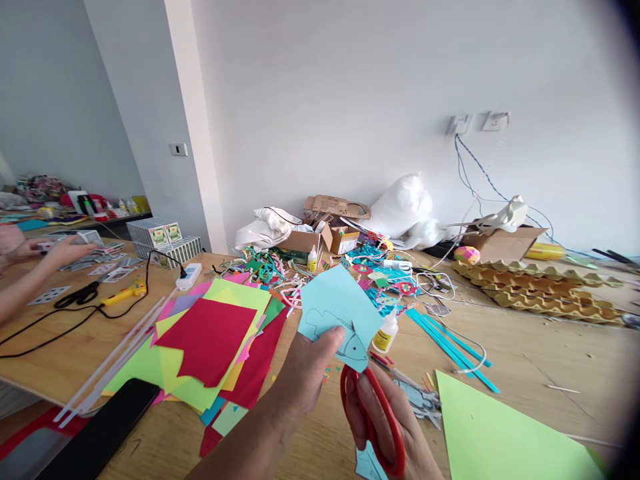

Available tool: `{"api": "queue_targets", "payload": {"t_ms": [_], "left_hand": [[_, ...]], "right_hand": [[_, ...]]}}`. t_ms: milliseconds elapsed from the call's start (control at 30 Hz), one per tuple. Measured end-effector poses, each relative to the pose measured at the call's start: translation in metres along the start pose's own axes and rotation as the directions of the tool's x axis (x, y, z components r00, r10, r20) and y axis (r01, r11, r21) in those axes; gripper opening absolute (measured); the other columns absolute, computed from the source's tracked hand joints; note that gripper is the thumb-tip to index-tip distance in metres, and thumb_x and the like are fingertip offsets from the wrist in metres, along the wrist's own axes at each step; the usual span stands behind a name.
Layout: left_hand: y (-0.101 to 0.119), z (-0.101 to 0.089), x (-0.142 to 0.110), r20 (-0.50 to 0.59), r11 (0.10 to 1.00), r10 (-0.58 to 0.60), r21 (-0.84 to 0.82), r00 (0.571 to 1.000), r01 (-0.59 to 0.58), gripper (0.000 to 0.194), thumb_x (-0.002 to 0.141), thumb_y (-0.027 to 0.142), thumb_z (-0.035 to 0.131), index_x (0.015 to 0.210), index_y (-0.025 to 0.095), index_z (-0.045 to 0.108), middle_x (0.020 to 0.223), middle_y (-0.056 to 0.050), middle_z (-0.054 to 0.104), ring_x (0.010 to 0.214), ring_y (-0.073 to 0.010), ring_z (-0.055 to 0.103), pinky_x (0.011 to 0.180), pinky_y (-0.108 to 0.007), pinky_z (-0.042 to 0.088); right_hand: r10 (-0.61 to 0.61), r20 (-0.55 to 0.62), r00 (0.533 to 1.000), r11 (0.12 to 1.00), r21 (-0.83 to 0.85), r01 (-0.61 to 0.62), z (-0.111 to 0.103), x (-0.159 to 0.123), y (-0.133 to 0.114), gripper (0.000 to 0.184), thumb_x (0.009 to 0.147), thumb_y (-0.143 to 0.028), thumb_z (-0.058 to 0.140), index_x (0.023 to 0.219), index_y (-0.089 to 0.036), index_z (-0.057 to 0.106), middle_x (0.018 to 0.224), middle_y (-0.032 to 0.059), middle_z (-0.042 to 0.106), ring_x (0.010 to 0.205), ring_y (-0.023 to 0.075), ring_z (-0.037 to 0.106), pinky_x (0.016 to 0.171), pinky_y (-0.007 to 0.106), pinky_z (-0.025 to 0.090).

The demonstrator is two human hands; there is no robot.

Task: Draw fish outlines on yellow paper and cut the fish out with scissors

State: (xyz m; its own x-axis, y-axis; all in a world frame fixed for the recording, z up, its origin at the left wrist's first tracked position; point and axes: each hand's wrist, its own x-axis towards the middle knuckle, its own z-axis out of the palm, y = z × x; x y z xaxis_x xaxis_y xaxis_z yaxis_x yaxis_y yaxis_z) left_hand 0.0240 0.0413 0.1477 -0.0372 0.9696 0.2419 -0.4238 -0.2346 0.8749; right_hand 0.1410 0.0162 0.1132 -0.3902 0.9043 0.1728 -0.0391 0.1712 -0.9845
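Note:
My left hand (pixel 313 360) pinches a light blue sheet of paper (pixel 340 297), its thumb on top near the lower middle. A fish outline is drawn on the paper in dark line, with the head toward the lower right. My right hand (pixel 395 413) is wrapped through the handles of red-handled scissors (pixel 397 437). The scissors meet the paper's bottom corner by the fish's head; their blades are hidden behind the sheet. Below the right hand lies another light blue paper piece (pixel 369 461) with drawn lines.
Coloured paper sheets (pixel 215 337) are stacked at left, near a black phone-like slab (pixel 100 433). A glue bottle (pixel 385 333), blue strips (pixel 445 347) and a green sheet (pixel 505 433) lie right. Egg trays (pixel 540 293) stand farther back. Another person's hands (pixel 65 252) hold cards at far left.

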Motion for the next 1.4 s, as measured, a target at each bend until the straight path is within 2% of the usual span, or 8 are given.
{"api": "queue_targets", "payload": {"t_ms": [267, 367, 567, 700, 867, 1167, 1400], "left_hand": [[-0.003, -0.0054, 0.0023, 0.094, 0.999, 0.05, -0.007, 0.994, -0.049, 0.02, 0.082, 0.024, 0.052, 0.091, 0.017, 0.069, 0.094, -0.004, 0.069, 0.09, -0.0207, 0.062, 0.085, -0.03, 0.046], [-0.0039, -0.0073, 0.0023, 0.115, 0.999, 0.041, -0.013, 0.993, -0.04, 0.021, 0.082, 0.023, 0.053, 0.095, 0.017, 0.068, 0.093, -0.003, 0.07, 0.089, -0.0204, 0.062, 0.085, -0.031, 0.047], [-0.0056, -0.0087, 0.0024, 0.036, 0.999, 0.032, -0.016, 0.999, -0.032, 0.02, 0.081, 0.027, 0.058, 0.097, 0.018, 0.066, 0.099, -0.003, 0.068, 0.096, -0.0209, 0.06, 0.09, -0.032, 0.045], [-0.0044, -0.0076, 0.003, 0.023, 0.999, 0.038, 0.025, 0.999, -0.039, 0.021, 0.079, 0.026, 0.057, 0.096, 0.016, 0.065, 0.096, -0.004, 0.068, 0.094, -0.0221, 0.061, 0.089, -0.033, 0.046], [-0.004, -0.0065, 0.0029, 0.009, 0.999, 0.035, 0.033, 0.999, -0.035, 0.024, 0.076, 0.028, 0.057, 0.096, 0.016, 0.066, 0.098, -0.006, 0.067, 0.097, -0.0235, 0.06, 0.09, -0.033, 0.045], [-0.0003, -0.0033, 0.0026, -0.019, 1.0, -0.006, 0.029, 1.0, 0.007, 0.025, 0.072, 0.028, 0.058, 0.092, 0.017, 0.066, 0.091, -0.005, 0.068, 0.093, -0.0235, 0.061, 0.087, -0.033, 0.048], [-0.001, -0.0081, 0.004, 0.005, 0.999, -0.049, 0.024, 0.999, 0.049, 0.022, 0.074, 0.029, 0.059, 0.09, 0.017, 0.067, 0.084, -0.003, 0.069, 0.088, -0.0213, 0.062, 0.082, -0.03, 0.049]], "right_hand": [[0.045, -0.014, 0.999, 0.999, -0.023, -0.046, -0.0011, -0.001, 0.0021, 0.044, 0.089, -0.06, 0.034, 0.067, -0.022, 0.042, 0.046, -0.0059, 0.042, 0.038, 0.009, 0.033, 0.036, 0.022, 0.023], [0.043, -0.003, 0.999, 0.999, -0.021, -0.043, -0.0021, -0.001, 0.0014, 0.043, 0.089, -0.058, 0.035, 0.066, -0.022, 0.041, 0.047, -0.006, 0.041, 0.04, 0.0089, 0.035, 0.037, 0.021, 0.025], [0.049, 0.007, 0.999, 0.999, -0.02, -0.049, -0.0014, -0.0014, 0.0012, 0.044, 0.089, -0.06, 0.034, 0.066, -0.023, 0.04, 0.047, -0.0063, 0.041, 0.04, 0.009, 0.033, 0.039, 0.022, 0.025], [0.027, 0.026, 0.999, 1.0, -0.006, -0.027, 0.0, -0.0026, -0.0003, 0.043, 0.089, -0.058, 0.037, 0.066, -0.022, 0.041, 0.052, -0.0049, 0.043, 0.048, 0.011, 0.038, 0.048, 0.024, 0.032], [0.058, 0.029, 0.998, 0.998, 0.021, -0.059, 0.0017, -0.0043, -0.0019, 0.042, 0.09, -0.058, 0.037, 0.068, -0.022, 0.041, 0.054, -0.0053, 0.042, 0.052, 0.0118, 0.036, 0.055, 0.025, 0.033], [0.087, 0.02, 0.996, 0.996, -0.015, -0.087, 0.001, -0.0051, -0.0042, 0.043, 0.091, -0.057, 0.034, 0.065, -0.022, 0.039, 0.054, -0.0057, 0.041, 0.051, 0.0112, 0.034, 0.052, 0.024, 0.031], [0.113, 0.026, 0.993, 0.992, -0.055, -0.112, -0.0012, -0.0041, -0.0066, 0.043, 0.091, -0.057, 0.034, 0.066, -0.022, 0.04, 0.054, -0.0055, 0.041, 0.05, 0.0108, 0.035, 0.05, 0.023, 0.033]]}}
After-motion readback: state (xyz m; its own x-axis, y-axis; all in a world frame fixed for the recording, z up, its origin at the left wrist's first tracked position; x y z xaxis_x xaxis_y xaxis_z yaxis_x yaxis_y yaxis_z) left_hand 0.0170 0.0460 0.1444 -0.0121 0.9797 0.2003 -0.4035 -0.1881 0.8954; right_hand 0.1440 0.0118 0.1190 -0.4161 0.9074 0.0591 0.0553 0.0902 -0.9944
